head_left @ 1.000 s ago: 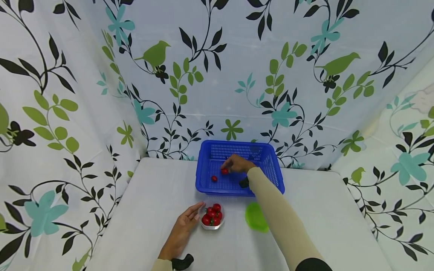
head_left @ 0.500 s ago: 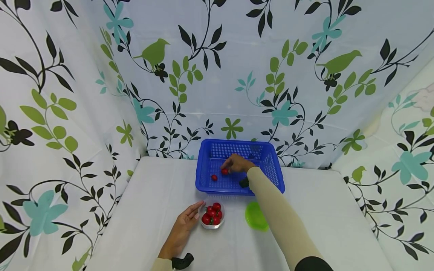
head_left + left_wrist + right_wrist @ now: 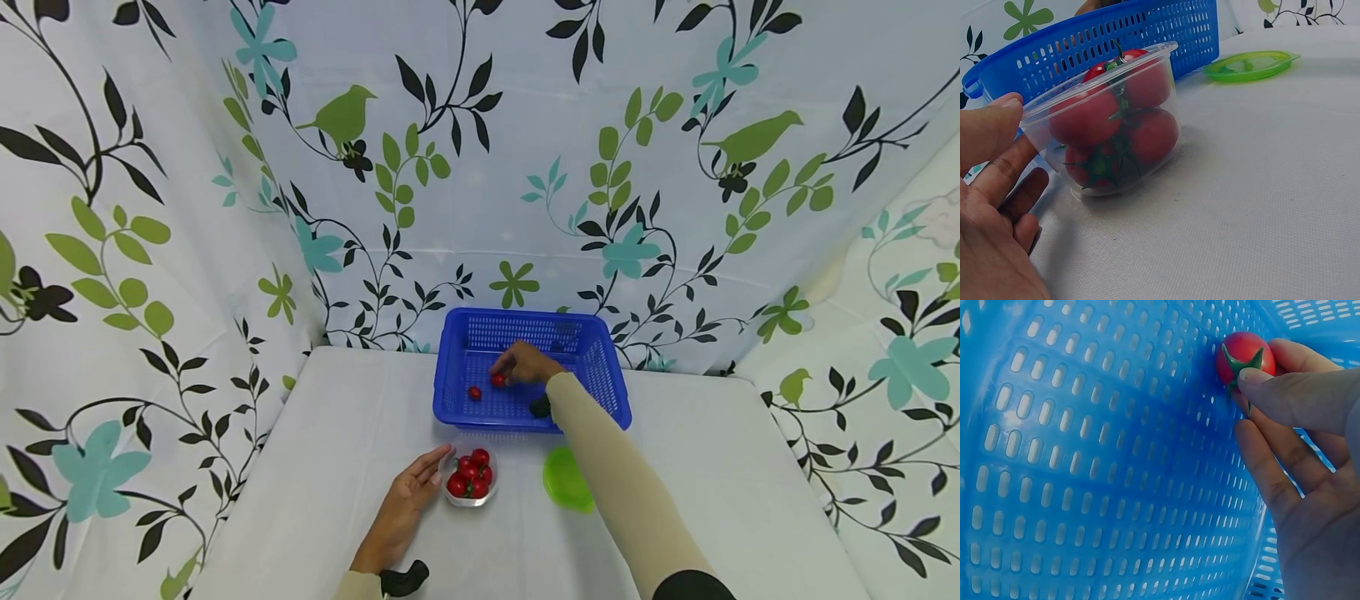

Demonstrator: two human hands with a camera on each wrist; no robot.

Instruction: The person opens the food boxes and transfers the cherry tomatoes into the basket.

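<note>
In the blue basket (image 3: 480, 422) my right hand (image 3: 525, 365) pinches a small tomato (image 3: 1244, 356) between thumb and fingers, close over the slotted floor. The fruit's green stem cap shows beside the thumb tip in the right wrist view. Another small tomato (image 3: 475, 393) lies loose to the left. Nearer to me stands a clear plastic container (image 3: 1175, 94) holding several red tomatoes (image 3: 1088, 119) with green stems. My left hand (image 3: 408, 496) is at its left side, thumb tip right at the rim and the other fingers loosely extended along the wall.
A green lid (image 3: 567, 481) lies on the white-covered table (image 3: 360, 408) to the right of the container, in front of the basket and close beside the right sleeve (image 3: 622, 492). A patterned curtain (image 3: 480, 208) hangs behind the basket and along both sides.
</note>
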